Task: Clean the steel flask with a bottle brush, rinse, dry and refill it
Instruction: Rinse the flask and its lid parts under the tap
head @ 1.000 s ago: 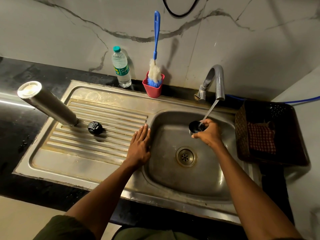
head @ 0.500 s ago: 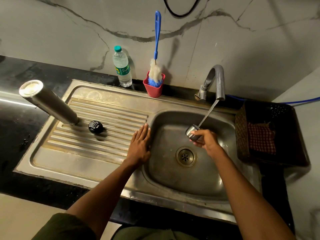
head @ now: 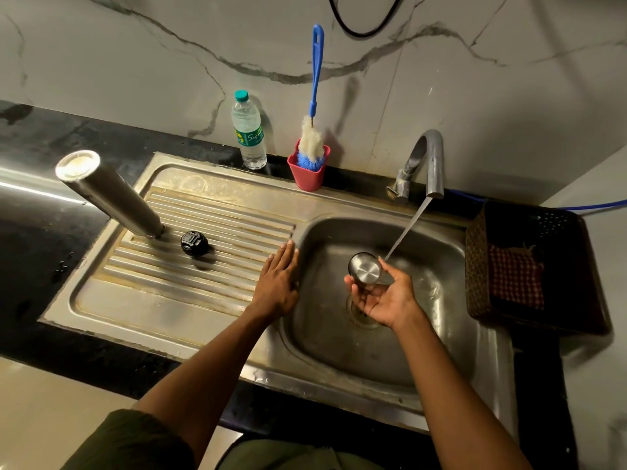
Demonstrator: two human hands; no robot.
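Under tap (head: 431, 164) — cup (head: 364, 269) in right hand (head: 383, 295)

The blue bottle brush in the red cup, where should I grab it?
Grab the blue bottle brush by its long bare handle, coming from above. It stands nearly upright with its bristles down in the red plastic cup, so only the handle sticks out.
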